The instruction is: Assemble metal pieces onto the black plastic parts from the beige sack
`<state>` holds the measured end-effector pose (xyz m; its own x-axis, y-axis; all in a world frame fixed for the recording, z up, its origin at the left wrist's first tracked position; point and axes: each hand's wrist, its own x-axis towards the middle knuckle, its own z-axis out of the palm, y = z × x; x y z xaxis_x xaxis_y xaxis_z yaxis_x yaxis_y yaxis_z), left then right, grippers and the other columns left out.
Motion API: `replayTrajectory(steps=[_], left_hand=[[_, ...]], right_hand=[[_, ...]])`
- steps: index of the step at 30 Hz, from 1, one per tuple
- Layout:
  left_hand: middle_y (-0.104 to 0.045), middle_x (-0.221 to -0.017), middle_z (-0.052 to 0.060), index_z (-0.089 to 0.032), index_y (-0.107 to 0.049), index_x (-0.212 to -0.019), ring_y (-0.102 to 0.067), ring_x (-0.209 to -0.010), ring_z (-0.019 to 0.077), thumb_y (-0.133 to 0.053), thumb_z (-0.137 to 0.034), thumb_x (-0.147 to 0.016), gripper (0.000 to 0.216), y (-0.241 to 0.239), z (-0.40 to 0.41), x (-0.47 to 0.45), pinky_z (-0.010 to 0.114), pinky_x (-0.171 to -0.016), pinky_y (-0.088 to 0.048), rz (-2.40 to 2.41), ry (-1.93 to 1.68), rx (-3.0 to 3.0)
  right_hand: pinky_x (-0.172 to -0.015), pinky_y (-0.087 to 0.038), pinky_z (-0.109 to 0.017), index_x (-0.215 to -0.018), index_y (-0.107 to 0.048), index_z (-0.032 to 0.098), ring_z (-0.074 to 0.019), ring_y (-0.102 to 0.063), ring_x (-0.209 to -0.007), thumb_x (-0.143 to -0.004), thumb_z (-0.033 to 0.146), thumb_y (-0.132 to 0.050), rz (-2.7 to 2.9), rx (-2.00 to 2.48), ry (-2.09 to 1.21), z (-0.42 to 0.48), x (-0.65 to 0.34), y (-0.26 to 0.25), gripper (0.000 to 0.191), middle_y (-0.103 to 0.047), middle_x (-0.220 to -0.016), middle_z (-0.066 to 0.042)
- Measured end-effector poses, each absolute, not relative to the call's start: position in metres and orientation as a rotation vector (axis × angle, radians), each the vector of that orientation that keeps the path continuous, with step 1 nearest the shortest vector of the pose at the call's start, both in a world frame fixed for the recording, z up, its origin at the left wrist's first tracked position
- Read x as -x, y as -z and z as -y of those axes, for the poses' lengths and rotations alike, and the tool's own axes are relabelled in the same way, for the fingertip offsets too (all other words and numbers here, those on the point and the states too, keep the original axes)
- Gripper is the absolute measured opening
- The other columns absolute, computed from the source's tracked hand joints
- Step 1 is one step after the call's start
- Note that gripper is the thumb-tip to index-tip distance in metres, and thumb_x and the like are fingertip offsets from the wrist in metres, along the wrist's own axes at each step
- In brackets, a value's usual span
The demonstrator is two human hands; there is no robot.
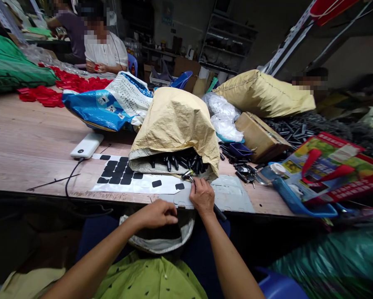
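Now right hand (201, 197) pinches one metal-tipped piece (188, 175) — left hand (157, 214) fisted over one sack (161, 244).

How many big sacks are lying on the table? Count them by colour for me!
Tan sacks: 2
Blue-and-white sack: 1
Green sack: 1
Total: 4
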<state>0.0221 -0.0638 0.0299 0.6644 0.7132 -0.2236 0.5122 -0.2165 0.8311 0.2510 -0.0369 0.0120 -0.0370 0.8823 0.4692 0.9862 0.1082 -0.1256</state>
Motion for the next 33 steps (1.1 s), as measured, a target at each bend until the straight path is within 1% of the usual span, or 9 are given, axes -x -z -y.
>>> replayTrajectory(steps=[3,6,9,11,14,17,21,24,33], left_hand=[[-0.073,-0.084,0.003,-0.02,-0.072,-0.085,-0.067,-0.08,0.0188,-0.06,-0.033,-0.086,0.018,-0.05,0.016,-0.022,0.027,-0.073,-0.048,-1.286,-0.628,-1.873],[-0.072,-0.098,0.01,-0.017,-0.07,-0.094,-0.068,-0.091,0.0245,-0.057,-0.033,-0.089,0.022,-0.05,-0.029,-0.017,0.033,-0.081,-0.051,-1.922,-0.88,-1.787],[-0.069,-0.113,0.018,-0.014,-0.068,-0.109,-0.067,-0.103,0.0324,-0.057,-0.038,-0.09,0.032,-0.043,-0.055,-0.012,0.04,-0.085,-0.051,-2.241,-0.741,-1.729],[-0.069,-0.113,0.021,-0.013,-0.069,-0.11,-0.067,-0.103,0.0354,-0.057,-0.039,-0.091,0.035,-0.041,-0.061,-0.01,0.043,-0.085,-0.051,-2.291,-0.567,-1.708],[-0.07,-0.109,0.021,-0.014,-0.07,-0.11,-0.068,-0.101,0.0358,-0.054,-0.037,-0.092,0.033,-0.043,-0.057,-0.005,0.043,-0.082,-0.051,-2.297,-0.447,-1.714],[-0.07,-0.113,0.014,-0.02,-0.07,-0.112,-0.067,-0.102,0.0317,-0.056,-0.036,-0.092,0.03,-0.045,-0.038,-0.001,0.038,-0.08,-0.05,-2.183,-0.56,-1.863],[-0.068,-0.104,0.005,-0.025,-0.071,-0.108,-0.064,-0.101,0.0229,-0.062,-0.031,-0.089,0.022,-0.034,-0.008,-0.008,0.032,-0.083,-0.049,-1.667,-0.741,-2.148],[-0.067,-0.1,0.005,-0.024,-0.073,-0.106,-0.06,-0.102,0.0226,-0.066,-0.025,-0.086,0.02,-0.02,0.0,-0.02,0.032,-0.089,-0.047,-1.364,-0.744,-2.248],[-0.065,-0.09,0.003,-0.023,-0.076,-0.103,-0.056,-0.093,0.0228,-0.073,-0.032,-0.084,0.021,-0.003,-0.013,-0.027,0.034,-0.084,-0.043,-1.338,-0.806,-2.213]], right_hand=[[-0.08,-0.037,-0.032,-0.112,-0.067,0.019,-0.0226,-0.054,-0.09,-0.094,0.021,-0.055,1.966,1.819,0.325,0.037,-0.251,-0.012,0.022,-0.064,-0.096,-0.007],[-0.08,-0.037,-0.032,-0.112,-0.067,0.019,-0.0223,-0.054,-0.089,-0.094,0.022,-0.056,1.962,1.815,0.333,0.037,-0.251,-0.011,0.021,-0.064,-0.096,-0.007],[-0.08,-0.037,-0.031,-0.113,-0.067,0.019,-0.0223,-0.054,-0.089,-0.094,0.022,-0.056,1.957,1.819,0.337,0.036,-0.252,-0.009,0.022,-0.064,-0.097,-0.007],[-0.079,-0.037,-0.031,-0.113,-0.067,0.019,-0.0224,-0.054,-0.089,-0.094,0.022,-0.056,1.958,1.827,0.332,0.036,-0.252,-0.009,0.022,-0.064,-0.096,-0.007],[-0.079,-0.037,-0.032,-0.113,-0.067,0.019,-0.0226,-0.054,-0.09,-0.094,0.022,-0.056,1.96,1.831,0.321,0.036,-0.252,-0.009,0.022,-0.064,-0.096,-0.007],[-0.08,-0.037,-0.032,-0.112,-0.067,0.019,-0.0227,-0.054,-0.09,-0.094,0.022,-0.056,1.957,1.829,0.319,0.036,-0.252,-0.01,0.022,-0.064,-0.097,-0.007],[-0.079,-0.037,-0.032,-0.111,-0.067,0.019,-0.0224,-0.053,-0.089,-0.093,0.022,-0.055,1.956,1.817,0.321,0.035,-0.251,-0.01,0.021,-0.064,-0.096,-0.007],[-0.079,-0.037,-0.031,-0.111,-0.067,0.019,-0.0223,-0.053,-0.088,-0.093,0.021,-0.055,1.955,1.807,0.329,0.036,-0.251,-0.01,0.021,-0.064,-0.096,-0.007],[-0.082,-0.042,-0.032,-0.114,-0.068,0.019,-0.0227,-0.057,-0.091,-0.095,0.021,-0.056,1.96,1.814,0.32,0.036,-0.253,-0.01,0.023,-0.066,-0.099,-0.008]])
